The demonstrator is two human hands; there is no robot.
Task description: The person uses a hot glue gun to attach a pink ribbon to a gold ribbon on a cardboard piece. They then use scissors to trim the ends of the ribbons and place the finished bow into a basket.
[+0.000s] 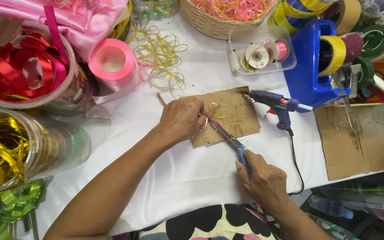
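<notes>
1. A small pink and gold ribbon bow [210, 114] lies on a cardboard piece [236, 111], just past the fingertips of the left hand [181, 119].
2. The left hand is curled, its fingers pinching the bow and pressing it against the cardboard.
3. The right hand [263, 180] is closed around the blue handles of a pair of scissors [230, 138]; the blades run up and left from this hand, their tips at the bow beside the left fingertips.
4. A blue glue gun [275, 104] lies just beyond the cardboard, above the right hand, its cord trailing down the white surface [192, 169] beside that hand.
5. To the right of the right hand lies a second cardboard sheet [356, 138].
6. Farther out from the left hand stand a pink ribbon roll [114, 62], a loose tangle of gold ribbon [161, 55], and a clear tub of red ribbon [23, 66].
</notes>
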